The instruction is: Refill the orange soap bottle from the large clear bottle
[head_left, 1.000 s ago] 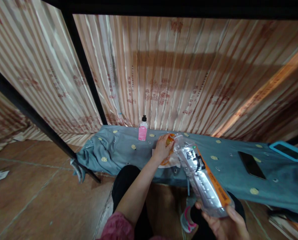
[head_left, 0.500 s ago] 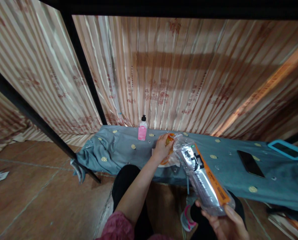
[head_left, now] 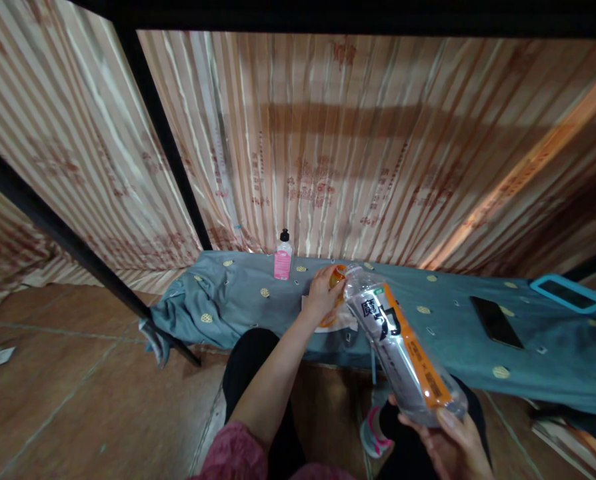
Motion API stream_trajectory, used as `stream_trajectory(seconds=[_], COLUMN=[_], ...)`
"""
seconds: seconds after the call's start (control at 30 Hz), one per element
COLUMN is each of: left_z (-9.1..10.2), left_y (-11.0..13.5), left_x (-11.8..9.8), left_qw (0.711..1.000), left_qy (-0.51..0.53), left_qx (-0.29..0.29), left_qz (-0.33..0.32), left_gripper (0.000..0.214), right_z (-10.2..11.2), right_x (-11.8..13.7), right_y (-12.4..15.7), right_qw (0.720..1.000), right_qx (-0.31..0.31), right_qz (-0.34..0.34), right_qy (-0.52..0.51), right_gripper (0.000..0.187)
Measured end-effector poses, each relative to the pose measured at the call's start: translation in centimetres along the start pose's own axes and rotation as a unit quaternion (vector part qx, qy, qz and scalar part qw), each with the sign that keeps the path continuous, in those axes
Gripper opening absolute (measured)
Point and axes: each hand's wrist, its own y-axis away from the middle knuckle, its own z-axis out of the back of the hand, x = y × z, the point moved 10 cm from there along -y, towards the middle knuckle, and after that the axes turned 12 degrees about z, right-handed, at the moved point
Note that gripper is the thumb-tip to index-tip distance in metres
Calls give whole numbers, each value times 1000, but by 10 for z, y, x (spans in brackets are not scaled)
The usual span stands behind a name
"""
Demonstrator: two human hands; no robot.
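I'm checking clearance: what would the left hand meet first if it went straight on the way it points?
The orange container, which the left hand holds, comes first; beyond it, the line seems to run past the clear bottle toward the striped curtain, though depth is unclear.

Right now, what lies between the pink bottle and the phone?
In the head view: the left hand on an orange thing, the top of the clear bottle, then cloth.

The right grip (head_left: 451,441) holds a tilted clear bottle (head_left: 401,347)
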Motion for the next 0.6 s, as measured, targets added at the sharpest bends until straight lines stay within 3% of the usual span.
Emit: stream_trajectory(seconds=[0.13,0.3,0.4,0.6], left_z=[-2,-2,-2,-1], left_y=[-1,0,0,-1], left_x=[1,1,1,0], left_qw=[1000,1000,1000,1000], left_qy=[0,4,-1,-4], left_qx=[-2,-5,0,4], left_qz=[2,-4,-3,0], left_gripper=[35,35,35,36], right_z=[-1,-1,0,20], right_x=[2,7,6,-9], right_y=[4,10,11,-2], right_qw=[999,996,994,991], right_qx=[-4,-30,-29,1], right_qz=[21,52,61,72], right_qy=[23,67,83,115], right_gripper=[36,59,63,72])
